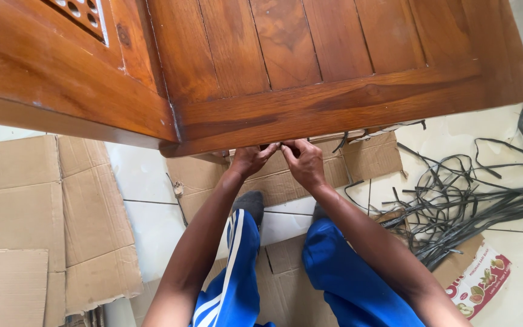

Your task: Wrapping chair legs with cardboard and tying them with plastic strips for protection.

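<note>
White floor tiles [152, 224] are showing between flattened cardboard [13, 206], and a person in blue trousers is sitting over them, seen from the head camera.

Just above the fingers a brown wooden panel [310, 66] is lying across the view, its lower rail [334, 109] running right over both hands. The left hand [250, 160] and the right hand [304, 162] are meeting knuckle to knuckle directly under that rail, fingertips tucked up against its underside. Both sets of fingers are curling together as if pinching something small at the edge, perhaps a thin dark strap, but the rail is hiding the tips, so I cannot tell what they are clamping or whether they are gripping anything at all.

Right of the fingers, well apart, a tangle of dark straps [455, 206] is sprawling over the tiles, a few loose ends reaching up to the rail near the right hand. Below that tangle a printed carton [479, 281] is lying by the right forearm.

To my eye, the work here is going best with both thumbs pressing close together, the wrists staying low, and any pull running along the rail rather than down, so the wood edge is not scraping the knuckles.
</note>
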